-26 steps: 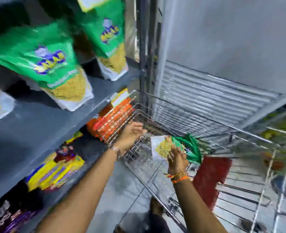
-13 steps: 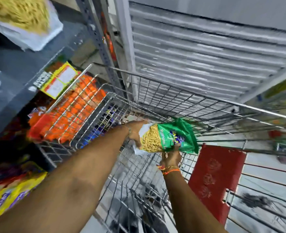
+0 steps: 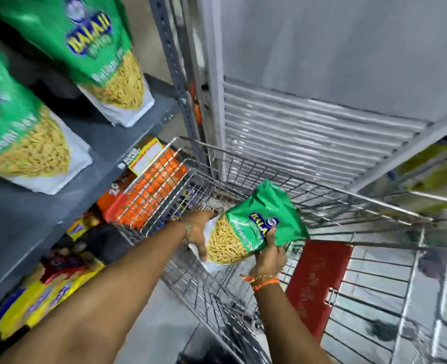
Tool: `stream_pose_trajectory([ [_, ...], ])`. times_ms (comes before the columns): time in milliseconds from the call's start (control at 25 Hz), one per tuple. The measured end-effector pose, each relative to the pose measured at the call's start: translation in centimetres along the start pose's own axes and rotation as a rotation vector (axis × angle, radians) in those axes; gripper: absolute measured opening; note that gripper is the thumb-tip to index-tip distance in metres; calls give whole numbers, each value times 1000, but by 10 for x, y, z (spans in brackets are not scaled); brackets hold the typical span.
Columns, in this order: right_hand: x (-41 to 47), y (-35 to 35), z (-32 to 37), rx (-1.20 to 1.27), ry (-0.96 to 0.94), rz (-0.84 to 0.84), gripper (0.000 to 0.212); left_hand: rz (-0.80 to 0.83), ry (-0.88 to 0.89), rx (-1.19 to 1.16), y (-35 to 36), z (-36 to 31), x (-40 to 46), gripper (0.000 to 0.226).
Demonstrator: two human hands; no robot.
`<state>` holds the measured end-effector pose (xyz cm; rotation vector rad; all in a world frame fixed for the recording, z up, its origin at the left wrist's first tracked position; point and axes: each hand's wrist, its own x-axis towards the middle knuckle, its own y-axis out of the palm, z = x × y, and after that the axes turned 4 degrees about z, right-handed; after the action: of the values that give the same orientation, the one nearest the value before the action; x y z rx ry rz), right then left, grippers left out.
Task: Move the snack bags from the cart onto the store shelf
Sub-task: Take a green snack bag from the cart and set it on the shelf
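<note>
A green snack bag with yellow sev printed on it is held above the wire cart. My right hand grips its lower edge from below. At the bag's white bottom end, my left hand clasps it from the left. Two matching green bags stand on the dark grey shelf at the upper left: one near the shelf's end, one further left. The cart's floor near my hands looks bare.
Below the grey shelf sit orange packets and yellow packets. A perforated metal upright and a ribbed grey panel stand behind the cart. A red flap hangs on the cart's near side.
My left hand came off the cart rim and took the bag's white end. The bag rose slightly, and the view tilted up, bringing the shelf bags into sight.
</note>
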<state>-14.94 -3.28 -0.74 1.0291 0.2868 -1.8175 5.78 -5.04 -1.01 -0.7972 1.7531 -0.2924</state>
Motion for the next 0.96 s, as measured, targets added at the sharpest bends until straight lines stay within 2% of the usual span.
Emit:
stream_pose_trajectory([
  [80,-30,14,14,35,-169,18,5,-113,9,-62,-5,1,-47,139],
  [160,-55,29,24,-90,-362,87,7,-240,15,-205,-1,5,-90,122],
  [240,-71,46,31,-156,-471,284,15,-419,7,-353,7,10,-135,112],
  [320,-97,72,37,-235,-544,490,25,-635,-38,-449,15,17,-179,115],
  [360,-116,89,36,-289,-571,601,31,-729,-83,-503,19,23,-202,111],
  [480,-172,147,22,-400,-639,899,31,-954,-296,-619,31,52,-256,73],
  [680,-262,243,-46,-597,-751,1218,40,-1229,-543,-773,49,122,-344,85],
  [800,-295,288,-91,-700,-779,1341,46,-1395,-624,-788,56,157,-376,81],
  [960,-308,321,-140,-768,-731,1449,51,-1435,-696,-895,64,195,-383,72],
])
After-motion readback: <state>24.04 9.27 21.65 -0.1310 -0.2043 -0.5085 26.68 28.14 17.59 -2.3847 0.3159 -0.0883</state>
